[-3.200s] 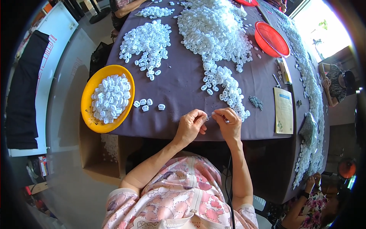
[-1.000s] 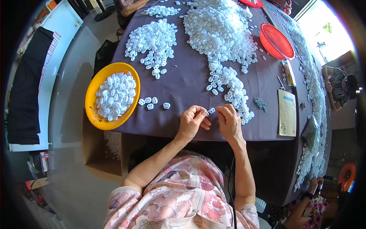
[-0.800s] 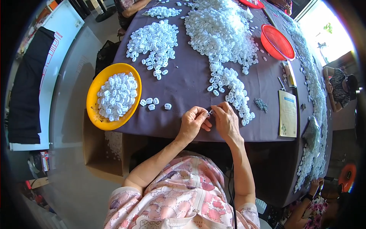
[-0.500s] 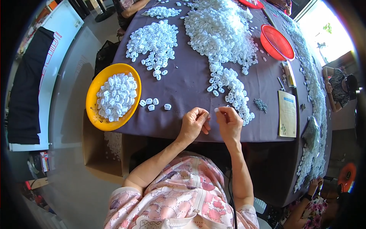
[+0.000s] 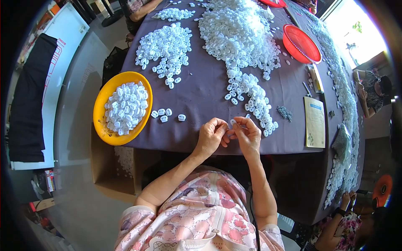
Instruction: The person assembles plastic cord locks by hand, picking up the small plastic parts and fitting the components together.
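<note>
My right hand (image 5: 248, 137) is closed in a pinch on a small white oval plastic piece (image 5: 233, 121). Right beside it, my left hand (image 5: 211, 136) is closed too, thumb against the fingers; whatever it grips is too small or hidden to make out. Both hands are held close together over the table's near edge. A trail of white two-holed oval pieces (image 5: 257, 102) runs down to just beyond my right hand. Several thicker white pieces (image 5: 164, 119) lie apart to the left of my left hand. Further left, a yellow bowl (image 5: 99, 112) holds a heap of such pieces.
A large white heap (image 5: 238, 35) and a smaller one (image 5: 165, 44) cover the far part of the dark tablecloth (image 5: 201, 90). To the right are a small grey-green pile (image 5: 284, 113), a tan packet (image 5: 315, 123) and a red basket (image 5: 298, 46). Below the bowl stands a cardboard box (image 5: 111, 178).
My right hand has moved left with the white oval piece, bringing it up to my left fingertips. My left hand has kept its pinch and hardly moved.
</note>
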### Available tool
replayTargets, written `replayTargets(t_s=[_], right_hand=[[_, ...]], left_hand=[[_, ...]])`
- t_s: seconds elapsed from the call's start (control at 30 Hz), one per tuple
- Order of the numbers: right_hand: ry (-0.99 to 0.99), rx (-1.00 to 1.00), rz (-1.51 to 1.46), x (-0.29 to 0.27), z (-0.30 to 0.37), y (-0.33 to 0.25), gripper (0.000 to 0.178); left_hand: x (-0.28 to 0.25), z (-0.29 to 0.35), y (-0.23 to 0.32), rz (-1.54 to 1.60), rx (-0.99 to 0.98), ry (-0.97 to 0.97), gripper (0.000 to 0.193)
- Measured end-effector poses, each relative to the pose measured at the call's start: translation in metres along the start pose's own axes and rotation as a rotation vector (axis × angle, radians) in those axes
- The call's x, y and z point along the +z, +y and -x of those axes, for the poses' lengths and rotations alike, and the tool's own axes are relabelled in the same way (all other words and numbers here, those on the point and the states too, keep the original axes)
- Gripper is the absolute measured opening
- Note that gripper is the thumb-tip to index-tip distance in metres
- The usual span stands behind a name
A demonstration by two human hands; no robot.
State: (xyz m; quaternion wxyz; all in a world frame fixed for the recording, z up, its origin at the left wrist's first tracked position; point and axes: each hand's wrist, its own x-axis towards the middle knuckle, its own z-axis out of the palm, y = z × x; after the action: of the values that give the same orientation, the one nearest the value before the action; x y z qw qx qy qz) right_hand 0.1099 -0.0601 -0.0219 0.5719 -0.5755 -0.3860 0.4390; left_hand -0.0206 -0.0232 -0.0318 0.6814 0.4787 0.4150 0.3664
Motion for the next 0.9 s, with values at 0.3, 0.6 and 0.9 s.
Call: replayTargets(t_s=[0.3,0.6,0.9], right_hand=[[-0.011,-0.066,0.084,-0.002,0.002,0.005,0.012],[-0.015,-0.144,0.228,0.000,0.003,0.013,0.011],[0.050,-0.259,0.382,0.004,0.007,0.010,0.020]], left_hand=[[0.001,0.000,-0.001,-0.005,0.010,-0.004,0.011],[0.005,0.000,-0.003,0.037,0.023,0.068,0.012],[0.009,-0.001,-0.003,0.073,0.017,0.114,0.013]])
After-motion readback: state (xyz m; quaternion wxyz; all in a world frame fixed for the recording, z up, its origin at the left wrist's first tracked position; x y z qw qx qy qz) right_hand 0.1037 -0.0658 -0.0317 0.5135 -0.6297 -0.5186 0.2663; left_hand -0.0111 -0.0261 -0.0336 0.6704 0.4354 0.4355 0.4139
